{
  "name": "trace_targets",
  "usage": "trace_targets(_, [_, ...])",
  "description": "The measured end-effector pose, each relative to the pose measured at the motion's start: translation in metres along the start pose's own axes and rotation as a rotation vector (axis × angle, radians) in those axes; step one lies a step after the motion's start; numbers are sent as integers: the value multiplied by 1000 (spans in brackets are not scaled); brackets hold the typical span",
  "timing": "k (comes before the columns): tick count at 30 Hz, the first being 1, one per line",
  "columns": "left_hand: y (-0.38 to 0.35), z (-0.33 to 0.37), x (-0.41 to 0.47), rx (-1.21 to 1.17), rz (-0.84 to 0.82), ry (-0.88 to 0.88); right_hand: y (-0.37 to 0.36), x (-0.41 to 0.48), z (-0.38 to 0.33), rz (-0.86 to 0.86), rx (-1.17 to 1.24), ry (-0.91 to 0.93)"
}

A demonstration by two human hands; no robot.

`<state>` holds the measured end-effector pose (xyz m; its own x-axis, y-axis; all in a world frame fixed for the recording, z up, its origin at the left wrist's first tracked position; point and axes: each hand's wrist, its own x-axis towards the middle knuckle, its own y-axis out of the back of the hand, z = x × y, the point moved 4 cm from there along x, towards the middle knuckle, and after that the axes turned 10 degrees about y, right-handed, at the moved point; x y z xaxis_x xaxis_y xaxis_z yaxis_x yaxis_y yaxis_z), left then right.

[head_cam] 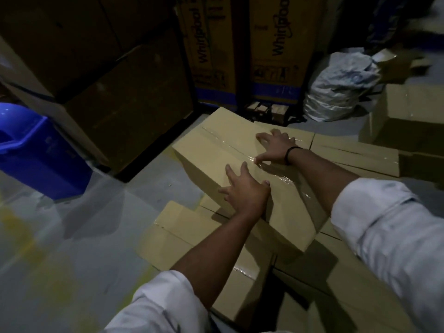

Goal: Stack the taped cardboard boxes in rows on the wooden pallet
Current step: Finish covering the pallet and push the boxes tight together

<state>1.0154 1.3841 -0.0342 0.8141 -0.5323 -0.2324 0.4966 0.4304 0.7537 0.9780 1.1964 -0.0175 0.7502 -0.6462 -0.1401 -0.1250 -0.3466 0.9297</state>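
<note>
Pressing on the taped cardboard box (209, 145), both hands are laid flat, fingers spread, nothing gripped: left hand (245, 193) near its front, right hand (274, 147) on the tape seam (230, 147). The box rests atop the lower boxes (182, 231), seemingly askew; it is best slid square, edges flush.

I am looking at a tan taped box (204, 159) crossed by shiny clear tape (228, 144), a bright blue bin (40, 152), white sleeves (396, 236), a black wristband (288, 155), and a grey floor (72, 224) showing yellow smears.
</note>
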Motion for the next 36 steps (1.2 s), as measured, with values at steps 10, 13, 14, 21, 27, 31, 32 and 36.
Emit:
trace_targets(10, [-42,-56,91,-272,-108,182,-71,111,-46,-77,-64,15])
trace_targets(13, [-61,-79,120,-261,-141,251,-105,142,-49,-99,-59,-33])
trace_targets(14, [-67,-86,126,-251,-154,252,-115,150,-48,-101,-56,-53])
trace_targets(21, [-99,-127,159,-259,-270,276,-186,185,-41,-137,-11,-148])
trace_targets(27, [-119,-164,169,-171,-553,315,-247,193,-35,-335,11,-223])
trace_targets(31, [-115,-177,180,104,-728,174,-291,170,-43,-387,17,-258])
trace_targets(32, [-113,-177,183,186,-760,110,-296,162,-46,-368,21,-272])
trace_targets(36, [-104,-199,202,264,-771,-11,-305,117,-57,-315,97,-314])
